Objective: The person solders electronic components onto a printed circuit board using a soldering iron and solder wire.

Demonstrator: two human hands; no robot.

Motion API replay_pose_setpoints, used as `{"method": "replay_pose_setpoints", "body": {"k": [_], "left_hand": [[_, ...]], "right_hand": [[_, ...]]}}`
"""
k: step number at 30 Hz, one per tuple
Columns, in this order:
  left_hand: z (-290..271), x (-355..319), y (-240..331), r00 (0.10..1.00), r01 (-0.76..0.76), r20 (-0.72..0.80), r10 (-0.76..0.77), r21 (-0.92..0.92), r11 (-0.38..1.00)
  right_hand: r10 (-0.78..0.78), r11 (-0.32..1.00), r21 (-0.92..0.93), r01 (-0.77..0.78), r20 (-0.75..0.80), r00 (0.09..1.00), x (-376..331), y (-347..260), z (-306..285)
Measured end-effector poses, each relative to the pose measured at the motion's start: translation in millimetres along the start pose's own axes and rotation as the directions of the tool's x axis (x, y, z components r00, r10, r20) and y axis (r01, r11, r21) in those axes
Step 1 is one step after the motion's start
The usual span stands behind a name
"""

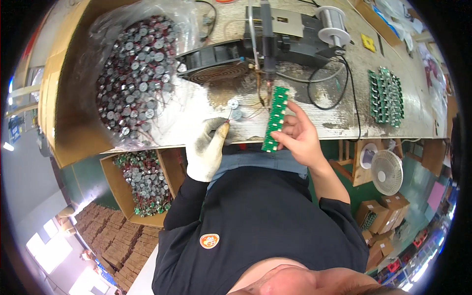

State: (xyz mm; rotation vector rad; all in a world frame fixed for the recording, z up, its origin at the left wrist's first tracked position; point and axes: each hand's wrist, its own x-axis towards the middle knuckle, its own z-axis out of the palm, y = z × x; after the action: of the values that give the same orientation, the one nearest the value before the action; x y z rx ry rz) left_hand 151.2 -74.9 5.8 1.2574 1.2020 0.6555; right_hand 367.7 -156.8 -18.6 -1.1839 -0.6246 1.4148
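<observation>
My left hand (206,150), in a white glove with a stained thumb tip, pinches a thin wire (229,116) at the table's front edge. Just beyond its fingertips lie two small round silver motor-like parts (233,104) with wires, one partly under the other. My bare right hand (302,133) is closed on a long green circuit board strip (277,118), tilted upright, thumb on its near face. The strip's upper end is beside the tip of an upright soldering iron (269,61). Where the thin wires end near the strip is too small to tell.
At left, a plastic-lined cardboard box (81,98) holds many round parts with red wires. Behind my hands stand a black fan (214,61) and a solder wire spool (333,24). Stacked green boards (386,98) are at right. Below the table is another filled box (115,182).
</observation>
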Motion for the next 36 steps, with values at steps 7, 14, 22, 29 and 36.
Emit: {"method": "replay_pose_setpoints", "body": {"k": [7,14,22,29,36], "left_hand": [[26.0,10.5,7.7,0.934,0.301,0.26,-0.244,-0.21,0.93],[35.8,16.7,-0.7,0.951,0.227,0.249,-0.181,-0.171,0.959],[26.3,27.8,-3.6,0.984,0.175,0.057,-0.166,-0.418,0.891],[29.3,25.3,-12.6,1.0,0.024,-0.001,-0.025,-0.164,0.986],[27.8,22.1,-6.3,0.993,0.112,0.074,-0.094,-0.293,0.95]], "right_hand": [[0.004,1.0,0.01,-0.004,0.048,0.999,-0.7,0.3,2.7],[0.005,1.0,0.021,-0.006,0.055,0.998,-0.2,-3.5,0.8],[-0.018,1.0,0.021,0.018,0.036,0.999,0.5,-2.1,1.2],[-0.012,1.0,0.01,0.012,0.019,1.0,-0.5,-0.2,3.3],[0.011,1.0,-0.027,-0.01,0.038,0.999,0.8,-0.9,3.4]]}}
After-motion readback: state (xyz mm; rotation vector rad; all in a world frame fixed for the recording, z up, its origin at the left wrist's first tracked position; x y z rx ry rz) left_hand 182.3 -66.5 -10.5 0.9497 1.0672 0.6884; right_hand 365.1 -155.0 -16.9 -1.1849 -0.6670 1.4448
